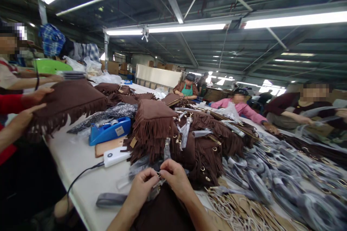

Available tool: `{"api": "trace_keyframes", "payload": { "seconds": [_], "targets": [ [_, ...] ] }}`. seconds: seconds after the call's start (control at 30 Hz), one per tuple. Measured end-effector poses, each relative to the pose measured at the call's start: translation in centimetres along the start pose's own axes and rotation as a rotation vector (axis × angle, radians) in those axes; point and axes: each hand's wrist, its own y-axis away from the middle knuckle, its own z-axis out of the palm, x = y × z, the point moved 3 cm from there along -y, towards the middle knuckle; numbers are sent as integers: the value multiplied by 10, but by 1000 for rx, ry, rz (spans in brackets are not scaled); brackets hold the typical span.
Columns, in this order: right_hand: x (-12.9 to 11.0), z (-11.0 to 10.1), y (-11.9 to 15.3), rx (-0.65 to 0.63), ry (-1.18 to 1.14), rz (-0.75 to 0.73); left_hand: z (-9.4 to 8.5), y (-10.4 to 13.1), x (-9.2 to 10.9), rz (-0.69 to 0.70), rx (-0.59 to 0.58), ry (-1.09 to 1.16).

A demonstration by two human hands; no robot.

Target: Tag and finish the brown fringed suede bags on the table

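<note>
My left hand (145, 182) and my right hand (173, 175) meet at the lower middle, over a brown bag (162, 211) near the table's front edge. The fingers of both hands are pinched around a small metal fitting (159, 175) at the top of that bag, with clear plastic wrap beside it. Fingertips hide part of the fitting. Left of my left hand lies a strap in grey wrapping (111, 200). Just beyond my hands rises a pile of brown fringed bags (157, 115) with gold clasps.
A blue tape dispenser (110, 130) and a white power bank (116, 156) with a black cable sit left. Wrapped straps (257, 180) and tags with strings (241, 209) cover the right. Another person's hands hold a fringed bag (73, 97) at left; people work across the table.
</note>
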Motion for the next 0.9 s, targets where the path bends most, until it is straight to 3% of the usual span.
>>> {"api": "trace_keyframes", "payload": {
  "seconds": [0.3,0.43,0.53,0.67,0.77,0.9],
  "targets": [
    [-7,3,6,-51,71,-28,-2,-6,-17,-135,39,326],
    [-14,4,6,-89,122,-60,0,-3,-14,-210,-83,510],
    [-19,4,5,-187,119,-25,-1,0,-8,-264,-176,649],
    [-25,-8,11,-313,139,25,-5,3,-9,-335,-203,801],
    [-33,-22,21,-319,330,-14,-8,4,-12,-365,-174,893],
    [-40,-20,47,-495,609,-8,-12,3,-15,-388,-123,971]
  ]
}}
